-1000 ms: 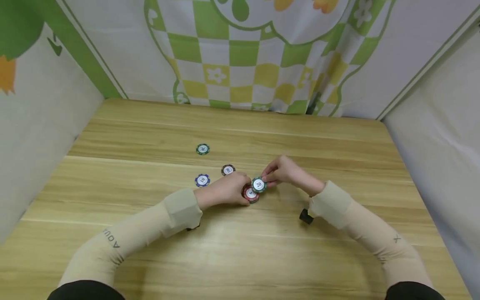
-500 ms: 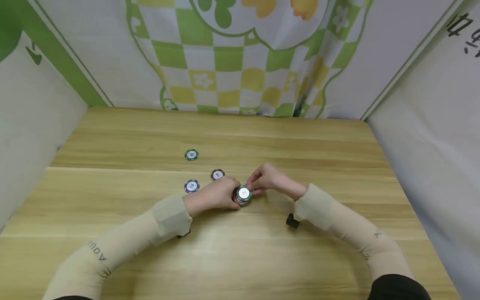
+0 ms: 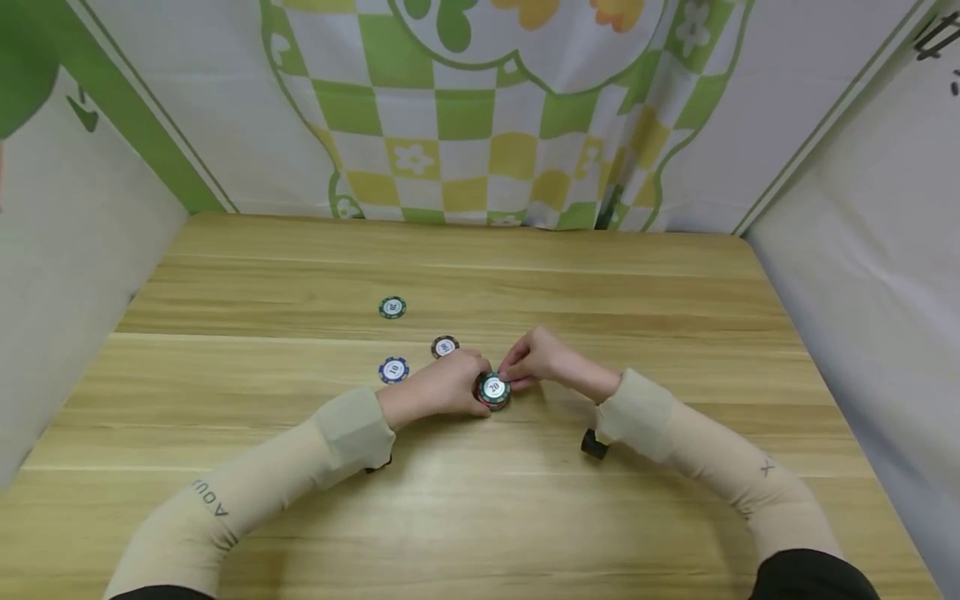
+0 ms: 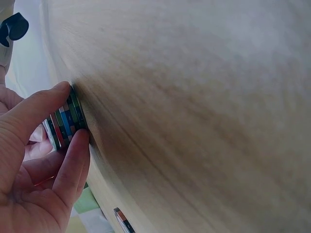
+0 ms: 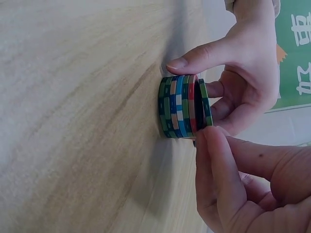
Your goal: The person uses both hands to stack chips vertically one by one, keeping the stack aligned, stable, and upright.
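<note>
A short stack of poker chips in green, blue and red stands on the wooden table. My left hand holds it between thumb and fingers, from the left side. Over the stack my right hand pinches a green poker chip marked 20 by its edge. The right wrist view shows that chip slightly tilted, with a dark gap between part of it and the red chip below. Seen from the left wrist, the left thumb and fingertips press on the stack's rim.
Left of the stack, a blue chip marked 10 and a black chip lie flat. A green chip lies farther back. Patterned cloth hangs behind the table's far edge, and white cloth walls flank both sides.
The right hand has brought the green 20 chip leftward and down from beside the red chip to over the stack, covering most of it. The left hand keeps its hold. The head view shifted slightly.
</note>
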### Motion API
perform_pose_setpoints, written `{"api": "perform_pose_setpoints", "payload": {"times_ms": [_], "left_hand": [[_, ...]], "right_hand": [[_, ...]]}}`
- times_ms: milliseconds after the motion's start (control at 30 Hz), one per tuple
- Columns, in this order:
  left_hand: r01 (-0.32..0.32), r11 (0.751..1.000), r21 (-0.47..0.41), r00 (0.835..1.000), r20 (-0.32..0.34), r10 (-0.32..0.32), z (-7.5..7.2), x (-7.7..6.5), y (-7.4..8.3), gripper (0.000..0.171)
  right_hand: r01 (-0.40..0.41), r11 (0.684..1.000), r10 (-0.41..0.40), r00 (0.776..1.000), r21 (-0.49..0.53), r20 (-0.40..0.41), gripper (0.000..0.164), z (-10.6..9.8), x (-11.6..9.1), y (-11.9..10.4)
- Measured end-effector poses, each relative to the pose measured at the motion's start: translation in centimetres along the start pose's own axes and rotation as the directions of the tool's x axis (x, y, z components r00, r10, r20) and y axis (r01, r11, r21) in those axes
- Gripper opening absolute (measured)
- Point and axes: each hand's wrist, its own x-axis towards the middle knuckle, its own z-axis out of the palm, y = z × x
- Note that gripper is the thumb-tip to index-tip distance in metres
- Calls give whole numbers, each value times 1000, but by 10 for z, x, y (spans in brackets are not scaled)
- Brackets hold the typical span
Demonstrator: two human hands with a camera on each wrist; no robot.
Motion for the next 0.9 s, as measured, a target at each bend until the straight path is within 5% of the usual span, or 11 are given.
{"api": "perform_pose_setpoints", "payload": {"times_ms": [900], "left_hand": [[4,1000,-15,1000,23,-4,-1,-2,-2,39]], "right_hand": [[15,998,-16,1000,-61,-23,13,6,-2,0]]}}
